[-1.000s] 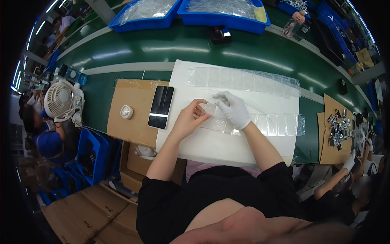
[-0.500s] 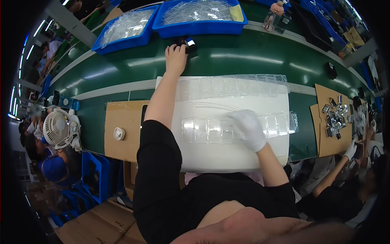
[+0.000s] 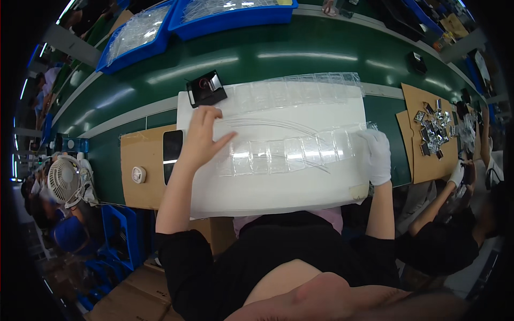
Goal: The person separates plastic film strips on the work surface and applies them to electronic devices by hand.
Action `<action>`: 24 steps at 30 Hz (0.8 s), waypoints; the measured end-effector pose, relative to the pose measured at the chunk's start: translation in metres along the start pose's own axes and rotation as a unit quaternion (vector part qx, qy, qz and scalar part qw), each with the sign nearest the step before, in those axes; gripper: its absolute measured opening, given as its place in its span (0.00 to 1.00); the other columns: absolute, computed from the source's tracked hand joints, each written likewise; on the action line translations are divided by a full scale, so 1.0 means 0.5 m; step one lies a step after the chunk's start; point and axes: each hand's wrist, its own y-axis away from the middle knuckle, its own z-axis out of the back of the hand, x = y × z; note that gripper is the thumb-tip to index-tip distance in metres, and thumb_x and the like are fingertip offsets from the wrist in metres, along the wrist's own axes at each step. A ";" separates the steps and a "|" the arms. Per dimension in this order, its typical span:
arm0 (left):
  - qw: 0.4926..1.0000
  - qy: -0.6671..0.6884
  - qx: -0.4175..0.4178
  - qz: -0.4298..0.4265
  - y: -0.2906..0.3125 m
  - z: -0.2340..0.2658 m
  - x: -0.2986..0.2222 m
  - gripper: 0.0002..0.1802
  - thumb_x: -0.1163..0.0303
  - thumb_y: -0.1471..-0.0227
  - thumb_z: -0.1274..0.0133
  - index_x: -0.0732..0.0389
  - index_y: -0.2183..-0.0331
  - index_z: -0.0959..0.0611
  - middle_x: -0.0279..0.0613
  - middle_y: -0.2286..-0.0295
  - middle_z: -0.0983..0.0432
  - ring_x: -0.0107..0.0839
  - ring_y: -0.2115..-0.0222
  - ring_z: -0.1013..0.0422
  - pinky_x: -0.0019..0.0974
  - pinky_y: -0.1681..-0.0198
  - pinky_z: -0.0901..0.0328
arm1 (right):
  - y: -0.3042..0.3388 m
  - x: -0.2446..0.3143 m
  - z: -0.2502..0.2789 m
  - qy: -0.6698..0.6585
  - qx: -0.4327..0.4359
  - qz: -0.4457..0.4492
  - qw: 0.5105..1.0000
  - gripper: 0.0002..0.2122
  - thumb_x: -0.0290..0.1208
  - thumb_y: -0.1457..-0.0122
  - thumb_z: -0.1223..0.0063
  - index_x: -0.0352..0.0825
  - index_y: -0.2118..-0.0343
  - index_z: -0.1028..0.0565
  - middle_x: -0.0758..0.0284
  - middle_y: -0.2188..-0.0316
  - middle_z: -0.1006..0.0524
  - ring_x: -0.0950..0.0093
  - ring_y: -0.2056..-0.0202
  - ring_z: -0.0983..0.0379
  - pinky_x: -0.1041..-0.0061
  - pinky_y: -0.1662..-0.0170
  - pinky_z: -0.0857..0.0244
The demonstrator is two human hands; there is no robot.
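My left hand (image 3: 202, 138) is bare and open above the left part of a white board (image 3: 257, 192), thumb stretched away from the bent fingers. Just beyond its fingertips, a square black item (image 3: 207, 90) with a bright reflective patch rests at the board's far left corner. Two clear plastic strips of joined pockets lie across the board: a far strip (image 3: 300, 90) and a near strip (image 3: 289, 152). Thin wire-like lines (image 3: 273, 122) curve between them. At the near strip's right end, my white-gloved right hand (image 3: 377, 158) has its fingers closed on the plastic edge.
Blue bins (image 3: 235, 25) of clear plastic pieces stand beyond the green work surface (image 3: 225, 61). Left of the board are a dark phone-like slab (image 3: 172, 152), cardboard with a small white roll (image 3: 138, 174), and a fan (image 3: 63, 176). At right, cardboard holds shiny small parts (image 3: 435, 128) beside a co-worker.
The black item came from the green surface onto the board's far left corner; my left hand drew back nearer and opened. My right hand moved right, to the near strip's end. The view shifted.
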 end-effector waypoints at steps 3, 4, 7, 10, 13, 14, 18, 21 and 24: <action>0.996 0.037 0.043 -0.062 0.031 -0.057 -0.027 0.16 0.61 0.45 0.39 0.58 0.58 0.23 0.39 0.58 0.30 0.41 0.56 0.34 0.39 0.49 0.38 | -0.053 0.002 -0.012 0.003 0.007 0.063 0.998 0.16 0.20 0.52 0.48 0.33 0.58 0.20 0.63 0.60 0.20 0.61 0.59 0.26 0.67 0.52 0.34; 0.995 0.013 0.064 -0.072 0.036 -0.073 -0.027 0.15 0.61 0.43 0.41 0.57 0.58 0.23 0.38 0.58 0.29 0.41 0.56 0.33 0.39 0.49 0.38 | -0.064 -0.003 -0.018 -0.005 0.012 0.069 0.998 0.15 0.20 0.51 0.49 0.32 0.59 0.20 0.63 0.61 0.19 0.61 0.60 0.26 0.67 0.52 0.33; 0.985 -0.064 0.123 -0.100 0.039 -0.105 -0.019 0.11 0.62 0.39 0.46 0.57 0.59 0.23 0.37 0.59 0.28 0.40 0.55 0.33 0.39 0.49 0.38 | -0.068 -0.033 -0.048 -0.005 0.097 0.075 0.993 0.12 0.22 0.47 0.49 0.32 0.59 0.20 0.62 0.63 0.20 0.62 0.60 0.25 0.66 0.54 0.32; 0.987 -0.040 0.128 -0.093 0.038 -0.104 -0.009 0.09 0.63 0.38 0.48 0.57 0.60 0.23 0.36 0.61 0.27 0.39 0.58 0.31 0.38 0.51 0.37 | -0.073 -0.050 -0.065 0.006 0.140 0.038 0.989 0.11 0.22 0.45 0.48 0.32 0.60 0.20 0.62 0.62 0.20 0.62 0.60 0.25 0.67 0.54 0.32; 0.988 -0.023 0.129 -0.080 0.035 -0.096 -0.009 0.09 0.63 0.36 0.51 0.57 0.60 0.22 0.35 0.63 0.27 0.38 0.61 0.30 0.37 0.53 0.36 | -0.075 -0.056 -0.082 0.012 0.183 0.010 0.983 0.09 0.22 0.43 0.48 0.32 0.60 0.21 0.62 0.62 0.21 0.62 0.59 0.25 0.67 0.53 0.32; 0.991 0.004 0.127 -0.045 0.035 -0.089 -0.014 0.09 0.64 0.36 0.51 0.58 0.60 0.22 0.35 0.64 0.26 0.37 0.62 0.30 0.36 0.55 0.35 | -0.072 -0.055 -0.089 0.012 0.167 0.012 0.986 0.08 0.24 0.42 0.48 0.33 0.61 0.21 0.62 0.63 0.21 0.62 0.60 0.25 0.68 0.55 0.31; 0.988 0.081 0.116 0.060 0.036 -0.064 -0.028 0.09 0.65 0.36 0.49 0.59 0.61 0.21 0.36 0.67 0.26 0.35 0.68 0.29 0.33 0.60 0.35 | -0.060 -0.048 -0.101 0.009 0.117 0.019 0.993 0.07 0.29 0.40 0.49 0.35 0.63 0.21 0.62 0.66 0.21 0.63 0.61 0.24 0.69 0.59 0.30; 0.986 0.125 0.106 0.035 0.041 -0.049 -0.013 0.08 0.66 0.38 0.46 0.61 0.65 0.19 0.36 0.69 0.26 0.33 0.72 0.31 0.31 0.65 0.35 | -0.053 -0.043 -0.094 0.049 0.142 0.009 0.989 0.06 0.30 0.41 0.48 0.35 0.64 0.22 0.64 0.68 0.20 0.64 0.66 0.23 0.70 0.62 0.31; 0.982 0.141 0.115 0.043 0.041 -0.032 -0.007 0.08 0.67 0.40 0.43 0.61 0.67 0.19 0.37 0.70 0.26 0.31 0.73 0.32 0.30 0.67 0.36 | -0.049 -0.047 -0.080 0.053 0.138 0.024 0.989 0.06 0.31 0.41 0.47 0.36 0.65 0.22 0.65 0.69 0.20 0.65 0.69 0.24 0.71 0.65 0.32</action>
